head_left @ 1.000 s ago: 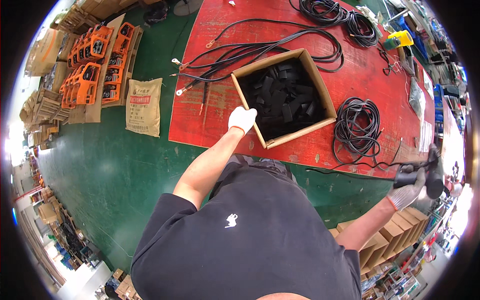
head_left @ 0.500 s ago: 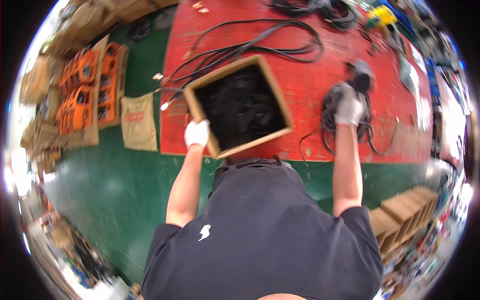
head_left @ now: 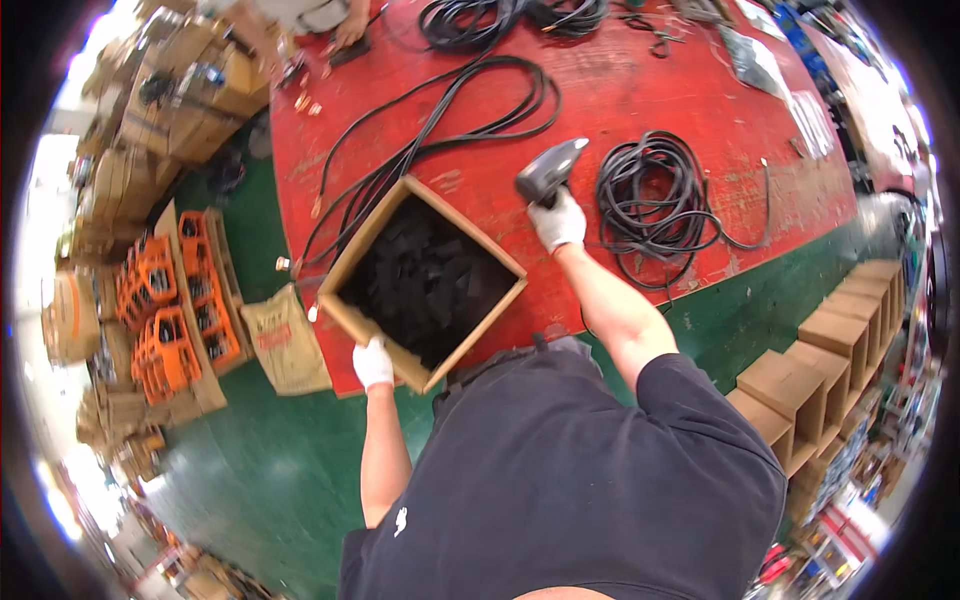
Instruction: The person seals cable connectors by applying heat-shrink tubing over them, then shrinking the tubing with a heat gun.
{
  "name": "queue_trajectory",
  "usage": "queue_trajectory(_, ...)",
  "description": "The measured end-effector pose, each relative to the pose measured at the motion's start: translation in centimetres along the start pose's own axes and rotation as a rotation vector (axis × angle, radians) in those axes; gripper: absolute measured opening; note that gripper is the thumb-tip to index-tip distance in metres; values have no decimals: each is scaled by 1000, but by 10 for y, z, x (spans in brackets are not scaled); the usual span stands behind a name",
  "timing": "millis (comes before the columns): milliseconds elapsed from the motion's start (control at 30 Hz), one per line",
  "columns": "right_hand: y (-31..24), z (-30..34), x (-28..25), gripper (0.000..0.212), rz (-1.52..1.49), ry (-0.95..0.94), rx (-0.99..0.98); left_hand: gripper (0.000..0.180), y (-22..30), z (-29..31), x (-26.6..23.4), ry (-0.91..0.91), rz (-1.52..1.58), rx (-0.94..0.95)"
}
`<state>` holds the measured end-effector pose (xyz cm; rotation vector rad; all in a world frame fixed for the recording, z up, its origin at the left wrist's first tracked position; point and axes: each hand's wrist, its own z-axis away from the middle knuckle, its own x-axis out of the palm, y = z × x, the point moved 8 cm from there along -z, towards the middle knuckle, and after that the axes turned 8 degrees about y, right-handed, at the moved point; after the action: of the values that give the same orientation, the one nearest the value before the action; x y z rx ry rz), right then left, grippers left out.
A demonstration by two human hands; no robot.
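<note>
My right hand (head_left: 558,222), in a white glove, is wrapped round the handle of a dark grey heat gun (head_left: 548,173). Its silver nozzle points up and to the right, above the red table. The gun is between the cardboard box and a coil of black cable (head_left: 655,195). My left hand (head_left: 374,364), also gloved, grips the near left wall of the open cardboard box (head_left: 472,338). Many short black pieces (head_left: 425,275) lie inside the box, too dark to name. The box sits tilted round at the near left edge of the table.
Long black cables (head_left: 480,125) lie looped behind the box on the red table (head_left: 600,95). More coils (head_left: 460,25) rest at the far edge. Another person's hand (head_left: 350,28) is at the far left corner. Orange cases (head_left: 165,350) and a sack (head_left: 287,345) stand left; cardboard boxes (head_left: 790,385) stand right.
My right hand has come leftward with the heat gun, away from the cable coil and nearer the box. The view has turned, and another person's hand now shows at the far left.
</note>
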<state>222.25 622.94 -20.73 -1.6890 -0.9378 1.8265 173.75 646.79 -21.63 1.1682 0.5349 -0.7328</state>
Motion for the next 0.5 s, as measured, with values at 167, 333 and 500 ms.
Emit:
queue_trajectory(167,29,10,25,43,278,-154,-102,33,5,8,6,-54,213,-74)
queue_trajectory(333,37,15,26,44,390,-117,-227,33,-3,-6,11,-21,208,62)
queue_trajectory(500,11,14,31,49,401,-191,-317,34,-12,-1,2,-23,156,13)
